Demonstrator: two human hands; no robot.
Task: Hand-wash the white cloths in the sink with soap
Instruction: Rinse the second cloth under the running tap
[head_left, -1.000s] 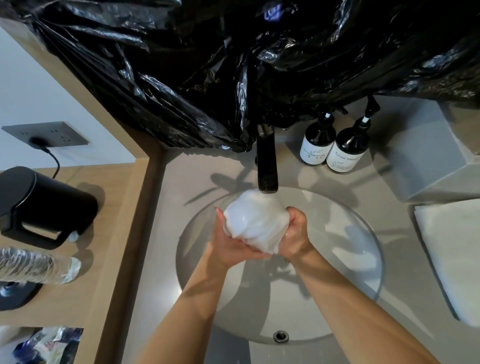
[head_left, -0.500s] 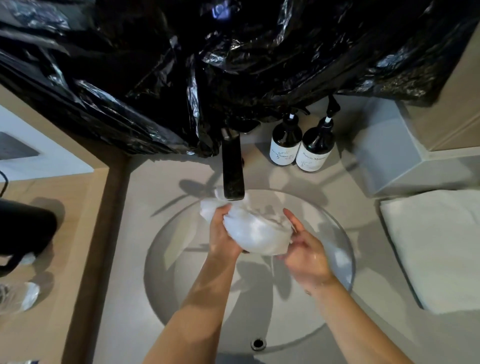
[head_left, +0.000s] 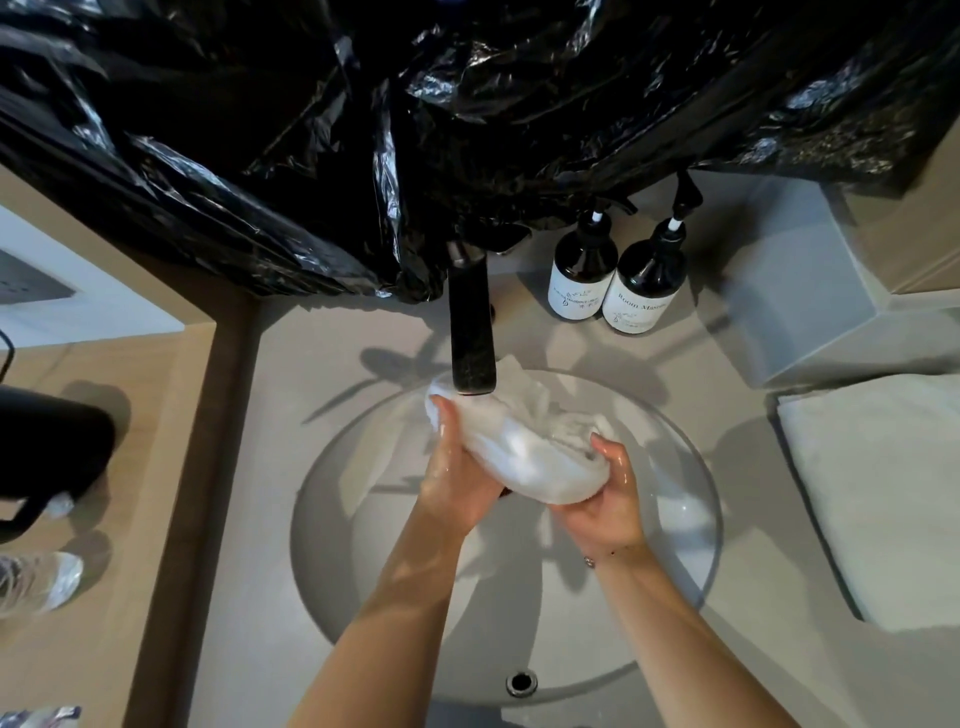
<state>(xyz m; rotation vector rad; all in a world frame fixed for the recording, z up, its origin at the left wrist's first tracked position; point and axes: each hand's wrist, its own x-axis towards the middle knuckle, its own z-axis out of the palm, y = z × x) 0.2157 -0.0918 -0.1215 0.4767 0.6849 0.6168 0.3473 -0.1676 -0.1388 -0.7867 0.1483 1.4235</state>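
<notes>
A pale grey counter (head_left: 322, 519) runs round the basin and away to each side of the fingers. Above and beyond the fingers, crumpled black plastic sheeting (head_left: 415, 130) covers the wall, glossy where light strikes it. To the left of the fingers a light wooden ledge (head_left: 104, 519) adjoins the counter, edged by a darker wooden strip (head_left: 208, 467), with a white wall panel (head_left: 104, 312) behind it. Up and to the right of the fingers a grey box-shaped block (head_left: 810, 291) stands against a wooden panel (head_left: 914, 208). Light from above throws several overlapping shadows across the counter beyond the fingers.
</notes>
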